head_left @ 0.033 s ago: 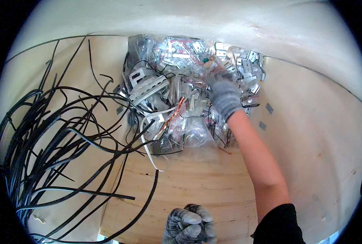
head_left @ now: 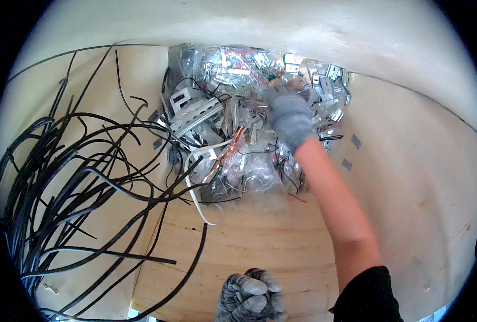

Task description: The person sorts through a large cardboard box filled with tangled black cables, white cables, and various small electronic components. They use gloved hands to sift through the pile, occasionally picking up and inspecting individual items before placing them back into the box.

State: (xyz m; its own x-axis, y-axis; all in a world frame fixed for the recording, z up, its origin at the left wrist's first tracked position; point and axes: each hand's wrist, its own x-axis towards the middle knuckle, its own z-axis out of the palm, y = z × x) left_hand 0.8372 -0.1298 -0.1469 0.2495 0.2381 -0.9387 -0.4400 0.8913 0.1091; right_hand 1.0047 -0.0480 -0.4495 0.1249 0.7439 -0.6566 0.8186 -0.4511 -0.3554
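My right hand [head_left: 290, 114], in a grey knit glove, reaches into the heap of clear plastic bags and small metal parts [head_left: 260, 166]. Its fingers are smeared by motion near the loose metal brackets at the heap's far right, so I cannot see whether they hold anything. Low in the picture, near the middle, my left hand [head_left: 252, 295] wears a striped grey glove. Its fingers are curled closed, and their inside is hidden. Left of the right hand lie a slotted metal rail [head_left: 198, 118], copper-coloured wire [head_left: 227, 153] and a white cable [head_left: 190, 185].
A big tangle of black cables [head_left: 34, 188] fills the left side, some ends reaching over the wooden board [head_left: 238, 236]. Pale walls close in the heap at the back. Two small grey metal plates [head_left: 356, 141] lie on the right-hand panel.
My right hand has shifted slightly left over the heap and is more blurred. The left hand stays practically where it was, still curled.
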